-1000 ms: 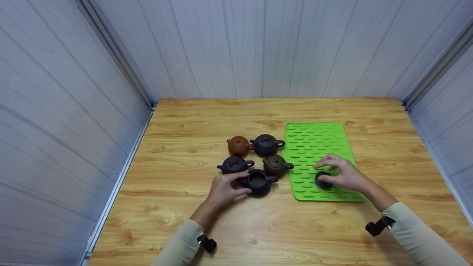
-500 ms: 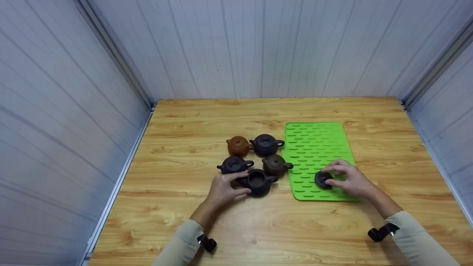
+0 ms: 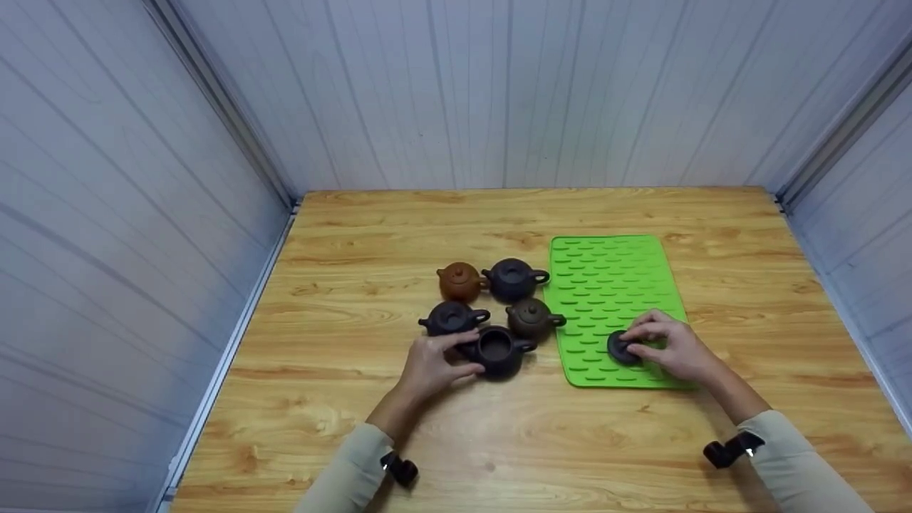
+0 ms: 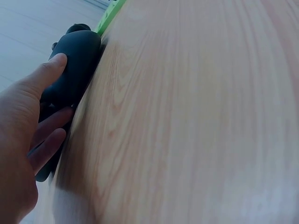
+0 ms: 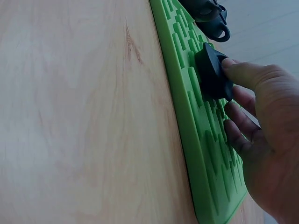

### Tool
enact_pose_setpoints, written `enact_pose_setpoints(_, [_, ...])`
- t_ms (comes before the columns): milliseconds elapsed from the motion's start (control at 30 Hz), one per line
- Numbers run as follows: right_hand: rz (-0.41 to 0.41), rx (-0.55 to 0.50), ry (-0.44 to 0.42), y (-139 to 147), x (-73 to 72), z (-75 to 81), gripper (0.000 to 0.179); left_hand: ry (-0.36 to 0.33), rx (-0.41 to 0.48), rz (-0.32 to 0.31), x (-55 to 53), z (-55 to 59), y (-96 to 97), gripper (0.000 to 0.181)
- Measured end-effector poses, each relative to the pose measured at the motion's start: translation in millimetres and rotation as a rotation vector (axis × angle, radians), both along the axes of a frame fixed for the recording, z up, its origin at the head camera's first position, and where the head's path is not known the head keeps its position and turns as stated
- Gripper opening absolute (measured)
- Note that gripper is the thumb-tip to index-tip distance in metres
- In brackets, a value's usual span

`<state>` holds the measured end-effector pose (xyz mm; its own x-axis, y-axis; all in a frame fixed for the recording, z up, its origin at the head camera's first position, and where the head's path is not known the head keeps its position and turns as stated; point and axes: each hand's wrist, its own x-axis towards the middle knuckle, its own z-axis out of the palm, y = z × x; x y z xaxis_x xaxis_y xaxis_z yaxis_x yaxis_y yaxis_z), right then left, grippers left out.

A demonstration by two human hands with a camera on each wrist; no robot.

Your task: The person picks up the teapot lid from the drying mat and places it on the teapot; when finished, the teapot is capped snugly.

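Observation:
A dark teapot (image 3: 499, 363) without a lid, its round mouth facing up, stands at the front of a teapot group. My left hand (image 3: 429, 367) holds it from the spout side, thumb and fingers on either side of its body. In the left wrist view, the thumb presses the teapot's dark wall (image 4: 77, 70). On the green mat (image 3: 605, 263) lies a dark round teapot lid (image 3: 621, 348). My right hand (image 3: 673, 349) pinches this lid from above. The right wrist view shows the thumb on the lid (image 5: 212, 74), with the other fingers curled beneath, close over the mat's ridges.
Behind the open teapot stand an orange-brown teapot (image 3: 459, 283), a brown one (image 3: 529, 320) and two dark ones, at the back (image 3: 511, 283) and left. The brown teapot's handle reaches over the mat's left edge. Panel walls (image 3: 470, 92) enclose the wooden table (image 3: 342, 285).
My right hand has shifted slightly right and its spread fingers have closed in to pinch the lid, which stays on the mat. The left hand and the teapots have not moved.

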<state>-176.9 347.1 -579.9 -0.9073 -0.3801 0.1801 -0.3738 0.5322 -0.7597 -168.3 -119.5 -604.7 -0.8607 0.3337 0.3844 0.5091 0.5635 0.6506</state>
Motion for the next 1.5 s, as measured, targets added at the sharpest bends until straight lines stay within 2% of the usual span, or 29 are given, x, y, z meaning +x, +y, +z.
enact_pose_setpoints(300, [0.001,-0.015,0.012,-0.4,0.0,-0.8,0.017,0.018,-0.003,0.007,0.1,-3.9,0.0,0.05])
enact_pose_setpoints(500, [-0.001,-0.015,0.016,-1.2,0.0,-0.7,0.017,-0.001,-0.001,0.01,1.0,-4.0,0.1,0.05])
enact_pose_setpoints(767, [-0.016,0.0,-0.027,-7.0,0.3,1.7,0.014,-0.01,-0.004,0.012,1.7,-2.2,-0.8,0.05])
enact_pose_setpoints(1100, [-0.025,0.015,-0.047,-30.4,0.1,7.2,0.012,0.015,-0.015,0.006,0.1,-3.1,-1.1,0.05])
enact_pose_setpoints(1333, [0.028,-0.001,-0.016,-51.2,-1.7,10.9,0.012,0.032,-0.003,0.001,-1.5,-4.7,-1.1,0.049])
enact_pose_setpoints(1500, [0.066,-0.001,-0.039,-65.5,-3.5,14.2,0.013,0.037,0.001,-0.015,-3.0,-6.1,-1.2,0.05])
